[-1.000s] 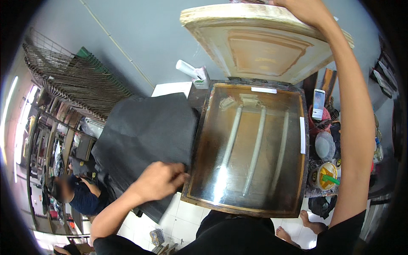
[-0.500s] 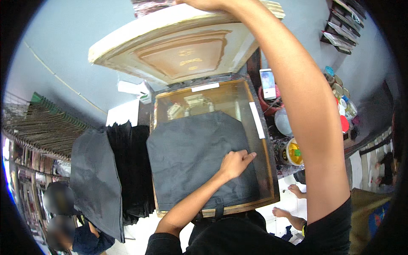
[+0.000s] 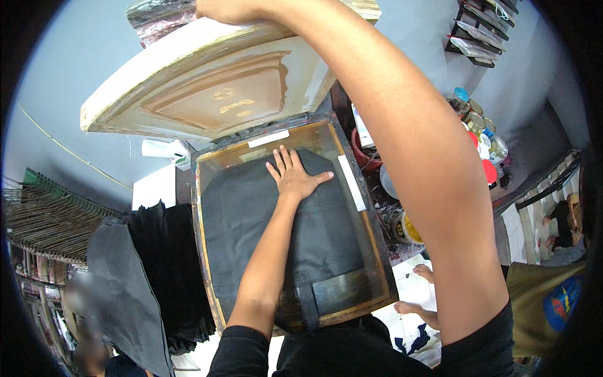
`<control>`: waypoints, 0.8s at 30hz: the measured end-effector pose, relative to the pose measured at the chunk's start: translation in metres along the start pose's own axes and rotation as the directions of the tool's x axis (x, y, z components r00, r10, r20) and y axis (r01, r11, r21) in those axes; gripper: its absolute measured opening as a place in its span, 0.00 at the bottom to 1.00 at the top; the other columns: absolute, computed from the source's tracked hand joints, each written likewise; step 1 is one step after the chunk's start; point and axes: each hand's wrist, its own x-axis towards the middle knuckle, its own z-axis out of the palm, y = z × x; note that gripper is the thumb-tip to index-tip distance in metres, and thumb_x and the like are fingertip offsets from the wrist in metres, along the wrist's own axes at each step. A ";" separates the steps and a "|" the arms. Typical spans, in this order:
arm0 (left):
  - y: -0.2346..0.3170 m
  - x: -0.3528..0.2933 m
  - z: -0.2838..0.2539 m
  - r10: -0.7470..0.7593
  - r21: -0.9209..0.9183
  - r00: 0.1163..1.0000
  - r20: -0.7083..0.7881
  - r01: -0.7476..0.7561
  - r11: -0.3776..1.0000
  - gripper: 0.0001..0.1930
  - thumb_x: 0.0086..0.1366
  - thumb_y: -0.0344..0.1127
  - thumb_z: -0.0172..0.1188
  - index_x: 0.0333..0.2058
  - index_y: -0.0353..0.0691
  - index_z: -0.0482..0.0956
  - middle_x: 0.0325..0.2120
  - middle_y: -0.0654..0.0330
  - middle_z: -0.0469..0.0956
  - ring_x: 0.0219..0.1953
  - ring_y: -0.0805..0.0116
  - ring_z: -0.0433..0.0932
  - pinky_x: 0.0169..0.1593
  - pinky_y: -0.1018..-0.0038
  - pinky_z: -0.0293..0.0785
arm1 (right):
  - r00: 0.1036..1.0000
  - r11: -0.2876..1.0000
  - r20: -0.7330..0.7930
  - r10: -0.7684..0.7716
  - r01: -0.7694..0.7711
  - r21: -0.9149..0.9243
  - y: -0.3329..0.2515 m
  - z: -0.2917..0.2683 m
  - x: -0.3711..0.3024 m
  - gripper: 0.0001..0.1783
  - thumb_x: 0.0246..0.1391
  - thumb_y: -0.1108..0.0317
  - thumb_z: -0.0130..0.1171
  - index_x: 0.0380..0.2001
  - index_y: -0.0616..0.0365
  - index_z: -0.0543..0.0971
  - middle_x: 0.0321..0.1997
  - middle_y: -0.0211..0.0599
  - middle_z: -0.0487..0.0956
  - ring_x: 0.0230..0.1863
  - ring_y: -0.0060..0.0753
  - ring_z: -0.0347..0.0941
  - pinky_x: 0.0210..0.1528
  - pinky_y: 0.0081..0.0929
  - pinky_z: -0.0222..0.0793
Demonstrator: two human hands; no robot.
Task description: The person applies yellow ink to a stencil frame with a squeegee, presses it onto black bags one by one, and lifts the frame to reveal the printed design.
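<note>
A black fabric piece (image 3: 251,232) with cut-off far corners lies flat on a glass-topped, wood-edged board (image 3: 370,251). A strap (image 3: 308,308) hangs from its near edge across the bare glass. My left hand (image 3: 298,179) presses on the far part of the fabric, palm down with fingers spread. Above the board a screen-printing frame (image 3: 213,94) stands tilted up, brown-stained mesh toward me. My right hand (image 3: 229,9) grips the frame's upper edge, its fingers partly cut off by the picture's top.
A thick stack of black fabric pieces (image 3: 173,270) stands left of the board. Right of it are a tub with yellow contents (image 3: 408,227), a red bucket (image 3: 363,151) and several jars (image 3: 480,125). Other people's feet (image 3: 414,308) show on the floor at right.
My left hand has moved from the fabric's right side to its far part, opening its fingers flat. The fabric has shifted farther away on the board. My right hand still holds the frame up.
</note>
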 end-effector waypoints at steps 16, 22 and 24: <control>0.029 0.036 -0.007 -0.138 -0.082 0.990 0.042 0.141 0.987 0.75 0.40 0.83 0.67 0.76 0.39 0.45 0.76 0.37 0.31 0.77 0.36 0.18 0.70 0.28 0.19 | 1.000 0.999 0.022 0.014 -0.015 0.039 -0.001 -0.015 -0.009 0.18 0.54 0.64 0.59 0.39 0.69 0.86 0.46 0.64 0.83 0.50 0.60 0.82 0.53 0.44 0.77; 0.033 0.043 -0.011 -0.152 -0.074 0.985 0.076 0.158 0.985 0.76 0.40 0.83 0.67 0.76 0.38 0.45 0.76 0.35 0.30 0.77 0.35 0.19 0.69 0.27 0.19 | 0.998 0.999 0.048 0.034 -0.035 0.020 -0.005 -0.019 -0.007 0.18 0.54 0.65 0.60 0.39 0.70 0.86 0.46 0.64 0.83 0.49 0.60 0.82 0.52 0.44 0.77; 0.034 0.041 -0.013 -0.152 -0.071 0.986 0.071 0.157 0.985 0.76 0.40 0.83 0.67 0.76 0.37 0.45 0.76 0.34 0.31 0.77 0.34 0.20 0.69 0.27 0.19 | 0.999 0.999 0.051 0.003 -0.005 0.038 -0.003 -0.021 -0.008 0.18 0.54 0.65 0.59 0.39 0.71 0.86 0.45 0.65 0.83 0.49 0.60 0.82 0.52 0.44 0.78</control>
